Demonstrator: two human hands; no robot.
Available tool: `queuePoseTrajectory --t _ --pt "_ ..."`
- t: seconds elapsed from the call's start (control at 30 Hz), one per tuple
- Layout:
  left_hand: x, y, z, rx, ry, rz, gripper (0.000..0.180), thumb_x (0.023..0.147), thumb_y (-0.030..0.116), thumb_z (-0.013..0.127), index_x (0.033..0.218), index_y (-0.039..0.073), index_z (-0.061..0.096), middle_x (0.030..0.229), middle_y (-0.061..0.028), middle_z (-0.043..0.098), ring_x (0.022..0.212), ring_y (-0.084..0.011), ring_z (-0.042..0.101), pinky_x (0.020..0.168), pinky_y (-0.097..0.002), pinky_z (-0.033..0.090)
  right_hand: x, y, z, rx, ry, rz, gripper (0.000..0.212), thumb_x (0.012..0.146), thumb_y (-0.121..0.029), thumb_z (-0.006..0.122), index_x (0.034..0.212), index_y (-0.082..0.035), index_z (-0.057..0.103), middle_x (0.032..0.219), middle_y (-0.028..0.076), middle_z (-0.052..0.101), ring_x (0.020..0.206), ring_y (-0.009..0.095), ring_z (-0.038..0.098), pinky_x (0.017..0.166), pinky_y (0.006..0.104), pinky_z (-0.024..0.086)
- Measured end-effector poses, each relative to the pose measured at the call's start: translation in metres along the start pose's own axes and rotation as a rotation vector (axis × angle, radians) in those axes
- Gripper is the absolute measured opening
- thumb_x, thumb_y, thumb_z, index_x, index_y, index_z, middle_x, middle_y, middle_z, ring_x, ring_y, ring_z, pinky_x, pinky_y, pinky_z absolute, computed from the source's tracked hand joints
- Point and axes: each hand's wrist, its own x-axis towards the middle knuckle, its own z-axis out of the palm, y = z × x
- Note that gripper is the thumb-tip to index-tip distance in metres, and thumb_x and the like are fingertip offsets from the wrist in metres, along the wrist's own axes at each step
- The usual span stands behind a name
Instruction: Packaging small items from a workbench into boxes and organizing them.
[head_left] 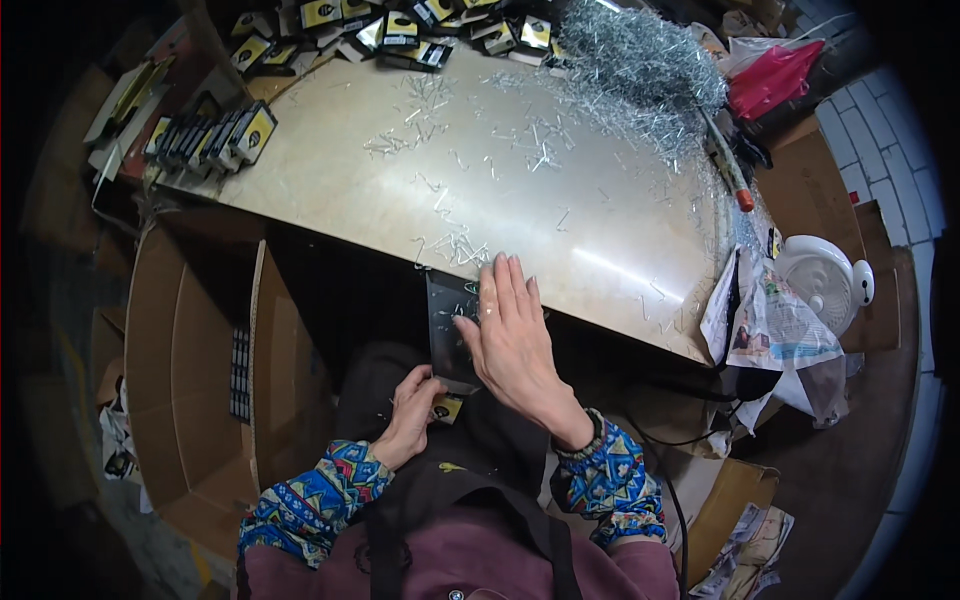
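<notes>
Below the table's near edge slopes a dark, smooth chute (443,320), with a few small bent wire pieces visible on it. My right hand (515,345) lies over the chute's right side, fingers stretched out flat and tips at the table edge. At the chute's lower end, my left hand (404,415) has its fingers closed on a small yellow-and-black box (447,408), partly hidden by the hand and chute. Just past my right fingertips, a cluster of bent wire pieces (455,247) rests on the table (330,160).
A large heap of wire pieces (640,75) covers the far right, beside a stick with an orange tip (744,200). Small boxes stand in a row (215,135) at left; more boxes (400,30) lie behind. An open carton (190,370) stands left, a white fan (818,285) right.
</notes>
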Motion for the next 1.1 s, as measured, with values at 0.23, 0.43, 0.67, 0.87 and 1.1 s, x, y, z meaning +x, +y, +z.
queuePoseTrajectory --t 0.23,0.43,0.67,0.87,1.1 --pt "-0.002 0.005 -0.008 0.083 -0.076 0.037 0.028 0.088 0.014 0.06 0.115 0.005 0.06 0.091 0.002 0.061 0.078 -0.0037 0.05 0.062 -0.0212 0.037 -0.015 0.0 -0.043 0.591 0.038 0.121 0.036 0.086 0.006 0.059 0.118 -0.005 0.068 0.12 0.014 0.065 0.108 0.033 0.061 0.094 0.0399 0.048" --pt "-0.006 -0.005 -0.008 0.492 -0.12 0.265 0.056 0.081 0.014 0.069 0.131 0.002 0.047 0.116 -0.0118 0.06 0.106 -0.0242 0.059 0.087 -0.0334 0.048 -0.042 0.0 0.021 0.225 -0.051 -0.113 0.042 0.078 0.004 0.058 0.119 -0.001 0.063 0.11 0.016 0.062 0.098 0.034 0.058 0.084 0.0409 0.049" --pt "-0.014 -0.002 -0.036 1.249 -0.033 0.647 0.076 0.077 0.016 0.075 0.143 0.006 0.039 0.118 -0.0175 0.056 0.112 -0.0381 0.055 0.089 -0.048 0.046 -0.077 0.001 0.032 0.535 -0.322 -0.136 0.042 0.09 -0.009 0.065 0.129 0.002 0.057 0.123 0.022 0.063 0.11 0.038 0.063 0.092 0.0417 0.053" --pt "-0.028 0.027 -0.019 1.049 -0.056 0.998 0.063 0.083 0.004 0.07 0.141 0.006 0.047 0.103 -0.0125 0.058 0.086 -0.0261 0.061 0.073 -0.0363 0.052 -0.066 -0.013 0.023 0.818 -0.305 0.188 0.039 0.089 -0.011 0.073 0.124 0.002 0.064 0.107 0.019 0.072 0.094 0.026 0.073 0.079 0.033 0.058" --pt "0.01 -0.013 -0.059 1.052 -0.064 0.846 0.025 0.09 0.002 0.061 0.115 0.0 0.062 0.095 -0.0105 0.063 0.076 -0.0195 0.064 0.069 -0.0318 0.053 -0.087 0.016 0.031 1.094 -0.215 0.51 0.026 0.095 -0.005 0.065 0.12 0.003 0.067 0.093 0.01 0.074 0.078 0.012 0.07 0.07 0.0251 0.058"
